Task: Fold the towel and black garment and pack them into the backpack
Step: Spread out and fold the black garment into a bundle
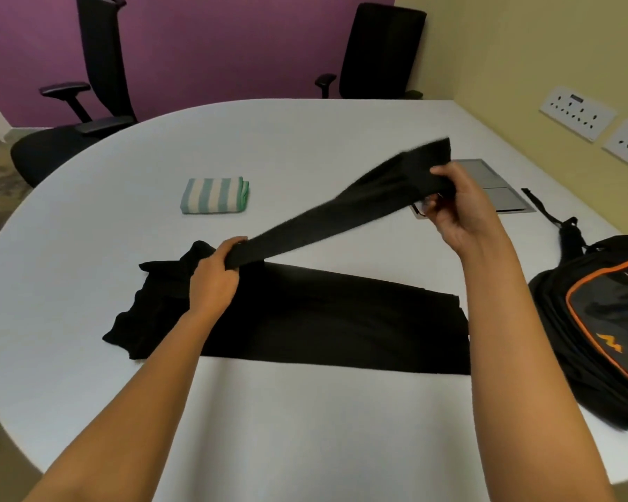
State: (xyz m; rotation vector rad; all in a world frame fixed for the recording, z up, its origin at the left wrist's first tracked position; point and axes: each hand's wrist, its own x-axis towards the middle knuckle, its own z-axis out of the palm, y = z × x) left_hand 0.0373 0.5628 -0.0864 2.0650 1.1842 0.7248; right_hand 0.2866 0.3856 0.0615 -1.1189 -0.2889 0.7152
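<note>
The left hand (214, 280), centre frame, and right hand (461, 208), upper right, each clutch the sleeve (327, 219) taut between them; the black garment (323, 327) lies flat on the surface (305, 429) just below.

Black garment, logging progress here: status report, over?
Left hand and right hand grip a raised strip of the black garment; rest lies flat. Towel folded, apart. Backpack at right, nothing blocking.

Backpack (602, 313) partly beyond right edge; blurry lifted end of black garment (323, 320)
</note>
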